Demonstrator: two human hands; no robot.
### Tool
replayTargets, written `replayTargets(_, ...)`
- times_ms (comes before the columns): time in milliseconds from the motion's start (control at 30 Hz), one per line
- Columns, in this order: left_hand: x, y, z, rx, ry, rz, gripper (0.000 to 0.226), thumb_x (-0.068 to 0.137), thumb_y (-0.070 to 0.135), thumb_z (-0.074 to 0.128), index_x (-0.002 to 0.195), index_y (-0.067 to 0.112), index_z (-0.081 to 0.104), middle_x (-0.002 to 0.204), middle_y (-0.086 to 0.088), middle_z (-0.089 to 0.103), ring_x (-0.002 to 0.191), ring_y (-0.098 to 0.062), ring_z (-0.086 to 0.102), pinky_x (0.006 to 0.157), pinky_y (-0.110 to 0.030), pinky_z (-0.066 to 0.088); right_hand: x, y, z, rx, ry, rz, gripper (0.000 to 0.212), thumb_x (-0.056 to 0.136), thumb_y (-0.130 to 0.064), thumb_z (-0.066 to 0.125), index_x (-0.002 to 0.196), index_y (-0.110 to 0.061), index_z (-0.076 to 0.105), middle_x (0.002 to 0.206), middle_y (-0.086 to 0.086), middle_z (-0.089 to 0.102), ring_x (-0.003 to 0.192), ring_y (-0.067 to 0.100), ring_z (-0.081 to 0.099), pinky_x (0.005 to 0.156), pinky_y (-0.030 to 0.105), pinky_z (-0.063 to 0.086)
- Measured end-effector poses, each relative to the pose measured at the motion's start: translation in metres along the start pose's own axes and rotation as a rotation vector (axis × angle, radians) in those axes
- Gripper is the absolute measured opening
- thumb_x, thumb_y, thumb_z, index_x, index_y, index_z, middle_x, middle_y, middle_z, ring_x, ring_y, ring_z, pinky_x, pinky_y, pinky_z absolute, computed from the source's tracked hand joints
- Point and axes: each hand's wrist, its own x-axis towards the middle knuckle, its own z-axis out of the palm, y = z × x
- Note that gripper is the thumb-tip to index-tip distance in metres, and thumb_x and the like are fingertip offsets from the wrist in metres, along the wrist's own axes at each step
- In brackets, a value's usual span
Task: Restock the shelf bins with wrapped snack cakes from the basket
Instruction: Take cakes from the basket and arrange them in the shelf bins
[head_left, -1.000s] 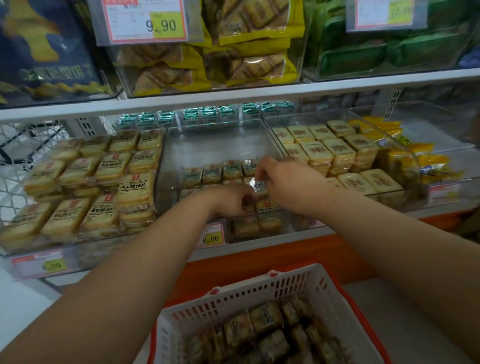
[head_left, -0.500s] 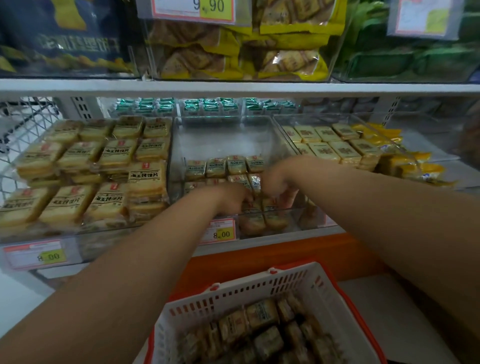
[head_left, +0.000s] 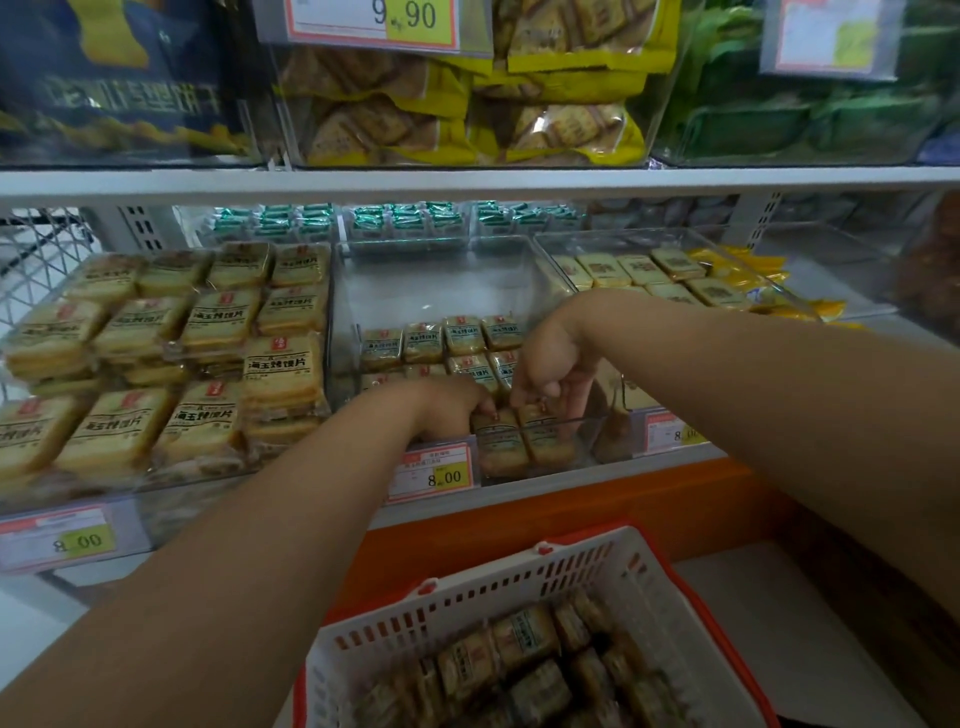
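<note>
Both my hands reach into the clear middle shelf bin (head_left: 441, 275), which is partly filled with rows of wrapped snack cakes (head_left: 441, 338). My left hand (head_left: 447, 410) is curled over a wrapped cake (head_left: 498, 441) standing at the bin's front wall, its fingertips on the cake's top edge. My right hand (head_left: 550, 364) pinches the top of the neighbouring cake (head_left: 545, 436) with curled fingers. The white and red basket (head_left: 519, 582) sits below at the bottom centre, holding several more wrapped cakes (head_left: 524, 639).
The left bin (head_left: 156, 364) is stacked with larger yellow wrapped cakes. The right bin (head_left: 649, 270) holds pale square cakes, with yellow packets beyond. Price tags (head_left: 436, 473) hang on the bin fronts. The upper shelf (head_left: 467, 182) overhangs closely with bagged biscuits.
The view has tipped downward and come closer. My right hand has dropped toward the bin's front and both hands now meet over the two cakes at the front wall.
</note>
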Motion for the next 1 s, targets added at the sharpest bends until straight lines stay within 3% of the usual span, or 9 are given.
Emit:
replayTargets(100,-0.004,0.002,0.0,0.002,0.02,0.005,0.072,0.079,0.041,0.08,0.14,0.017,0.05,0.138,-0.003,0.051,0.124,-0.024,0.051,0.104,-0.036,0.044,0.001,-0.001,-0.004,-0.022,-0.055,0.013,0.07,0.088,0.023,0.017,0.151,-0.004,0.029,0.16,0.023,0.011,0.13,0.045,0.046,0.094,0.044,0.048)
replayTargets(200,-0.004,0.002,0.002,-0.012,0.021,-0.005,0.069,0.077,0.04,0.082,0.136,0.017,0.052,0.133,-0.003,0.055,0.119,-0.023,0.054,0.102,-0.036,0.046,0.006,-0.001,-0.004,-0.048,-0.073,0.028,0.067,0.089,0.022,0.02,0.149,-0.003,0.032,0.158,0.025,0.017,0.126,0.044,0.051,0.09,0.044,0.052)
replayTargets(367,-0.004,0.003,0.004,-0.06,0.044,-0.011,0.058,0.074,0.035,0.085,0.121,0.015,0.059,0.121,-0.004,0.062,0.107,-0.022,0.059,0.092,-0.034,0.051,0.017,0.0,0.002,-0.138,0.017,0.016,0.059,0.089,0.02,0.025,0.14,-0.001,0.044,0.151,0.027,0.031,0.113,0.042,0.061,0.09,0.049,0.054)
replayTargets(500,-0.005,0.003,0.004,-0.064,0.059,-0.022,0.065,0.075,0.035,0.084,0.129,0.014,0.055,0.127,-0.005,0.058,0.111,-0.023,0.057,0.093,-0.035,0.05,0.018,0.0,0.006,-0.105,0.068,0.021,0.057,0.092,0.016,0.026,0.146,0.002,0.033,0.145,0.032,0.037,0.109,0.04,0.064,0.092,0.049,0.053)
replayTargets(600,-0.005,0.004,0.002,-0.045,0.054,-0.043,0.076,0.076,0.036,0.084,0.139,0.015,0.048,0.139,-0.007,0.05,0.121,-0.026,0.052,0.096,-0.035,0.048,0.016,0.001,0.014,-0.079,0.161,-0.011,0.051,0.097,0.01,0.028,0.148,0.003,0.026,0.132,0.028,0.049,0.09,0.031,0.067,0.091,0.046,0.053)
replayTargets(733,-0.009,0.008,0.001,-0.04,0.033,-0.076,0.077,0.081,0.031,0.081,0.145,0.015,0.042,0.145,-0.007,0.045,0.128,-0.027,0.048,0.102,-0.036,0.045,-0.001,0.003,0.021,-0.064,0.307,-0.079,0.037,0.102,-0.005,0.041,0.138,0.001,0.041,0.101,0.015,0.06,0.089,0.025,0.069,0.075,0.034,0.059)
replayTargets(833,-0.014,0.007,0.0,-0.07,0.024,-0.095,0.074,0.084,0.028,0.078,0.148,0.021,0.041,0.147,-0.002,0.047,0.127,-0.023,0.05,0.102,-0.037,0.044,-0.033,0.013,0.029,-0.137,0.508,-0.206,0.035,0.097,-0.006,0.05,0.131,-0.007,0.055,0.115,0.011,0.063,0.101,0.023,0.065,0.074,0.028,0.052)
replayTargets(900,-0.025,0.005,-0.003,-0.083,0.063,-0.119,0.061,0.09,0.031,0.071,0.145,0.026,0.045,0.144,0.003,0.05,0.122,-0.019,0.052,0.097,-0.034,0.043,-0.055,0.025,0.043,0.013,0.666,-0.381,0.035,0.096,-0.008,0.049,0.129,-0.018,0.059,0.126,0.003,0.062,0.11,0.018,0.061,0.086,0.027,0.05)
replayTargets(1000,-0.047,0.012,0.005,-0.144,0.259,-0.129,0.04,0.098,0.031,0.058,0.137,0.024,0.053,0.137,0.001,0.056,0.117,-0.018,0.054,0.095,-0.034,0.044,-0.077,0.041,0.088,0.497,0.806,-0.636,0.022,0.097,-0.011,0.051,0.104,-0.028,0.065,0.108,-0.006,0.068,0.097,0.013,0.065,0.088,0.033,0.055)
